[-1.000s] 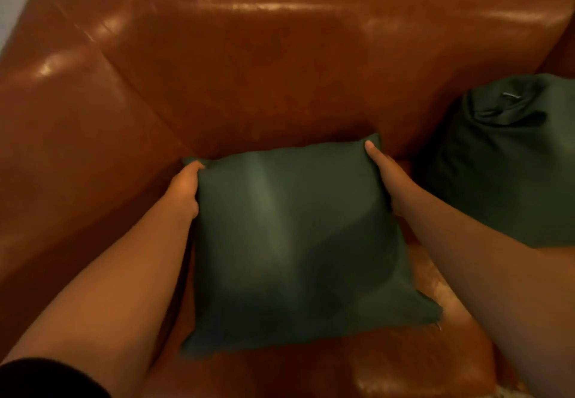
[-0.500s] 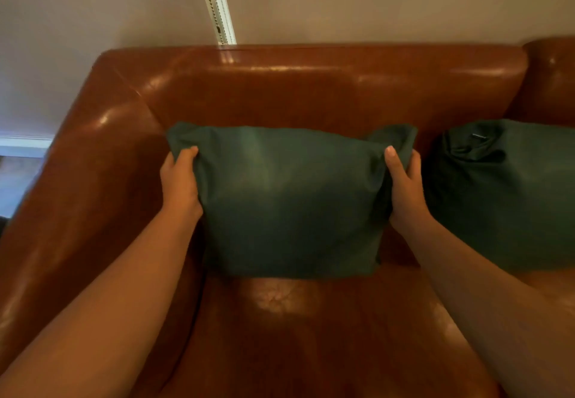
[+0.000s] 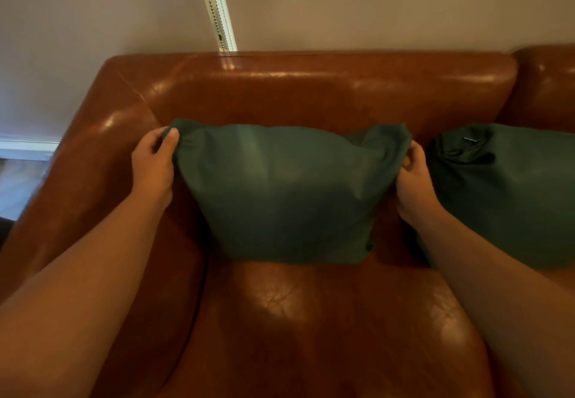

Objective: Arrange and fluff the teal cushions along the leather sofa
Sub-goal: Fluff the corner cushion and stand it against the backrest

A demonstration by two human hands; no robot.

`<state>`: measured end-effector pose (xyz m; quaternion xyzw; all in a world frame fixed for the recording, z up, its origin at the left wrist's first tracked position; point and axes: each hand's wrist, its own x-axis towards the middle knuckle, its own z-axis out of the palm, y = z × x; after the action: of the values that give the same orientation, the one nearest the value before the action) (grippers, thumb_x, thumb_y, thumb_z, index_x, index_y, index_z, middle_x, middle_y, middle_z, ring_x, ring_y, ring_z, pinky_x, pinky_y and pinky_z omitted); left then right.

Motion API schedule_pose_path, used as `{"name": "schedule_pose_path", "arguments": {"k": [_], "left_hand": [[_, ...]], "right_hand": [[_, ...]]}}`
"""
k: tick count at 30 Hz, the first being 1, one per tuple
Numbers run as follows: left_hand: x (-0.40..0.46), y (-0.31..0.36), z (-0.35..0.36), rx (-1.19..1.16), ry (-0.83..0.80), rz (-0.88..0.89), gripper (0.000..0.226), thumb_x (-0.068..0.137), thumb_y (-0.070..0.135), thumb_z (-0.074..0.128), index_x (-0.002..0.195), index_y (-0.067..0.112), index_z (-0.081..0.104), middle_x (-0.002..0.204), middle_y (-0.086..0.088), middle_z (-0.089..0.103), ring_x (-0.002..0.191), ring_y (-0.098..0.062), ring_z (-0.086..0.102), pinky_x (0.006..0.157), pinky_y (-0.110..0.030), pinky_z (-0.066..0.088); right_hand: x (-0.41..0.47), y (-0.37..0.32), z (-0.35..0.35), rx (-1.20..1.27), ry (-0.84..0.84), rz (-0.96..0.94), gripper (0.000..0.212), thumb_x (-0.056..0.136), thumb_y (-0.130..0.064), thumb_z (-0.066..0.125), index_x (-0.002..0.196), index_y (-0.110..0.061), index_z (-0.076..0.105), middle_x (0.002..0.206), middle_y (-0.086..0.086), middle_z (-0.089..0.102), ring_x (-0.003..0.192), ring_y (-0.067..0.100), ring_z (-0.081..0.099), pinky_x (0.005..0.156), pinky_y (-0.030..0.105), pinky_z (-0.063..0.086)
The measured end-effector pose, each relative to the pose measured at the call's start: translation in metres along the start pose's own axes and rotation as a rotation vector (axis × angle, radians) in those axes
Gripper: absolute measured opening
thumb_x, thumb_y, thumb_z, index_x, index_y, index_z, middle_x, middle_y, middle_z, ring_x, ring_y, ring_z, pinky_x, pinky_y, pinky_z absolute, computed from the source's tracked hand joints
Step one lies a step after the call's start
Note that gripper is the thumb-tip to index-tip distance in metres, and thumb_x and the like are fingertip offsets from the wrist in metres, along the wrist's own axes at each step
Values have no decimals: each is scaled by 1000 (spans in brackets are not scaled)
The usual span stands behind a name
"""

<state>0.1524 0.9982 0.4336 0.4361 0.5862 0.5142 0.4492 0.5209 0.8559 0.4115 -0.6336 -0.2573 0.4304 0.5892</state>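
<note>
The left hand point(image 3: 153, 165) and right hand point(image 3: 413, 176) are pinching the top corners of the soft, square teal cushion point(image 3: 280, 192). If they let go carelessly, it may be flopping forward off the shiny brown leather sofa point(image 3: 311, 92).

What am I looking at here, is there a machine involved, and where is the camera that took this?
No machine here: these are a person's two bare arms. The camera sits on the person's head and looks forward and down, so you see what they see. In front is a brown leather sofa against a plain wall. A teal cushion stands upright on the seat, leaning on the backrest. The left hand pinches its top left corner, and the right hand grips its top right corner, fingers curled into the fabric. A second teal cushion sits to the right, untouched, with a small zip pull near its top.
</note>
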Motion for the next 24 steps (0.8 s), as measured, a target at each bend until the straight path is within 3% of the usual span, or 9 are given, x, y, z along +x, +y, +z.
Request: {"name": "schedule_pose_path", "arguments": {"k": [2,5,9,13,16,19,20,22,24], "left_hand": [[2,5,3,80,38,38,10,89,23,62,80,27,63,81,6,63,75,-3,59,72,-23,50],[4,8,7,135,98,62,18,90,19,59,75,28,59,76,9,59,66,4,53,63,-14,45],[12,0,-7,166,368,40,21,89,26,57,69,30,52,79,4,57,76,-8,52,73,-29,48],[16,-4,-14,220,522,-20,19,90,30,53,72,27,48,84,0,55,81,-13,50,79,-32,46],[16,-2,-7,265,459,-67,27,91,29,55,66,28,44,71,9,48,82,-14,49,80,-33,46],[10,13,-10,500,346,10,10,90,25,58,80,25,53,86,2,56,94,-21,52,90,-35,42],[7,20,-11,644,293,106,8,88,23,59,94,19,59,102,-7,58,105,-27,52,96,-36,38],[-1,41,5,892,117,384,25,88,24,60,111,14,60,123,-16,52,120,-33,44,101,-38,31],[-17,62,47,908,-160,630,22,90,25,58,107,16,67,119,-12,58,117,-30,49,99,-36,34]], "right_hand": [[1,-1,6,-39,23,-42,51,94,-3,55,140,-17,36,127,3,60,114,16,60,92,33,52],[4,-2,13,-88,90,-74,41,92,-2,57,129,-11,44,116,4,63,107,18,62,88,33,52],[10,-15,5,-213,233,-98,35,90,-2,58,120,-17,48,87,0,62,87,17,62,78,31,50],[8,-17,-6,-356,254,-106,33,90,-8,63,118,-18,49,82,-2,59,77,14,58,73,31,47],[0,-14,-4,-401,190,-98,21,94,-5,55,113,-15,52,80,-3,53,72,9,53,72,26,45],[-3,-21,-13,-367,50,-106,22,94,-7,55,112,-20,52,92,-2,55,85,10,56,83,25,47],[-4,-26,-16,-345,1,-113,25,94,-8,56,114,-21,52,98,-2,56,91,9,57,86,24,47],[-5,-32,-19,-352,-73,-134,30,95,-9,55,120,-24,50,112,-4,58,104,7,56,91,23,46],[-5,-35,-18,-379,-91,-152,35,95,-9,55,126,-23,48,120,-3,56,110,8,55,94,24,45]]}}
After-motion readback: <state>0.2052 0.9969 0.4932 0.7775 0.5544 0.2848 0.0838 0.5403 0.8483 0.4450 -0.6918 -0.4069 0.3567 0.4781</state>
